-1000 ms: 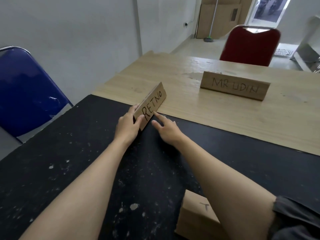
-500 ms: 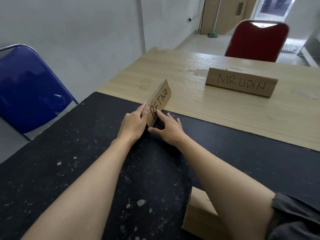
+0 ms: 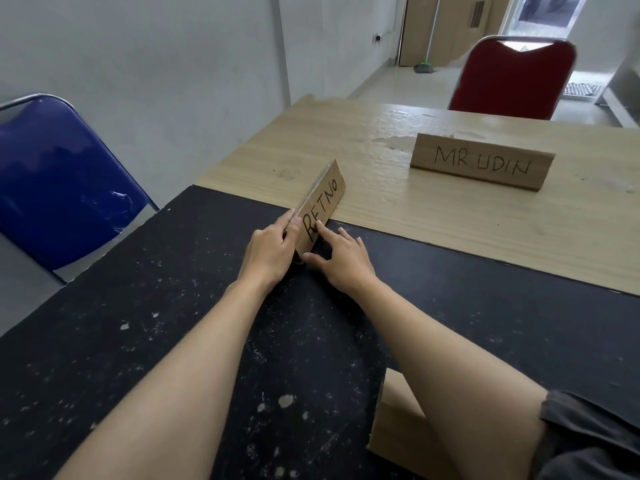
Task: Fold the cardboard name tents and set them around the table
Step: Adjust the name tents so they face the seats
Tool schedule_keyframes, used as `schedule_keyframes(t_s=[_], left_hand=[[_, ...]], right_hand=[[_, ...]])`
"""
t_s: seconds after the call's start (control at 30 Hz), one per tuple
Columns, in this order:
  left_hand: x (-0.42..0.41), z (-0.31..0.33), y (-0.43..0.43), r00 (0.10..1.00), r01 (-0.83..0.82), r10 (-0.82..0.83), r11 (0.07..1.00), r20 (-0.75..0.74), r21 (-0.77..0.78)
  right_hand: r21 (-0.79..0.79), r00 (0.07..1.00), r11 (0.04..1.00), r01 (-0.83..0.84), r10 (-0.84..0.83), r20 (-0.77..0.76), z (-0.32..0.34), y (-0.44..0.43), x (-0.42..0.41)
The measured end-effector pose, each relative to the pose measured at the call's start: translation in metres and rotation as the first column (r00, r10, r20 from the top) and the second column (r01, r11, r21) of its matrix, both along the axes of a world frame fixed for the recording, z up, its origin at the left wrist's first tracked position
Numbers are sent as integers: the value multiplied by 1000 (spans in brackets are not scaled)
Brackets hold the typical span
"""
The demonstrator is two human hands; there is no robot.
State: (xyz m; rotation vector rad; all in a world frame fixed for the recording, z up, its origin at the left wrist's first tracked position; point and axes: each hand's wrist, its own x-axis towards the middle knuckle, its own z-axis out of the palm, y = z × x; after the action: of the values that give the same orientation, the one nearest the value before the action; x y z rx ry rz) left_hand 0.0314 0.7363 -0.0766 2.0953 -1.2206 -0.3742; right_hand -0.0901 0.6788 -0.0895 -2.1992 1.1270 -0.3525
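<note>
Light, stiff "RETNO" name tent [image 3: 323, 206] at frame centre, pinched at its near end by left hand [image 3: 268, 252], right hand [image 3: 341, 259] fingers spread, steadying its base.

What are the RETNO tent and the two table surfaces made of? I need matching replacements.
RETNO tent: plain brown cardboard, matte, with layered edges showing along the fold and marker lettering. Pale table surface: looks like wood-grain laminate or veneer, since a patch has peeled near the MR UDIN tent. Black surface: matte and speckled with pale flecks; material unclear.
</note>
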Motion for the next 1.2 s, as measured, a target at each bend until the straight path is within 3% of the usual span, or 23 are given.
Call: schedule_keyframes(t_s=[0.2,0.33,0.47,0.57,0.77,0.9,1.03,1.2], left_hand=[[2,0,1,1000,-4,5,999,-8,37],[-12,15,-2,958,-109,137,987,251,-122],[-72,39,-24,905,63,49,967,422,-249],[-136,48,-44,923,185,-87,954,375,-234],[-261,48,-62,928,334,-329,943,172,2],[-346,27,-57,859,491,-512,836,24,242],[-388,1,-53,801,535,-598,730,19,425],[-397,-12,-54,758,494,-637,699,136,517]], right_hand=[[8,1000,1000,-6,6,-6,1,-1,0],[40,994,998,56,-60,92,7,-7,-21],[-7,966,973,229,-226,123,18,-17,-84],[-52,922,927,371,-361,139,30,-23,-150],[-352,816,747,564,-570,96,56,-18,-292],[-487,709,630,605,-704,-30,51,-3,-385],[-435,657,611,662,-752,-56,27,14,-430],[-248,704,676,694,-709,39,4,25,-447]])
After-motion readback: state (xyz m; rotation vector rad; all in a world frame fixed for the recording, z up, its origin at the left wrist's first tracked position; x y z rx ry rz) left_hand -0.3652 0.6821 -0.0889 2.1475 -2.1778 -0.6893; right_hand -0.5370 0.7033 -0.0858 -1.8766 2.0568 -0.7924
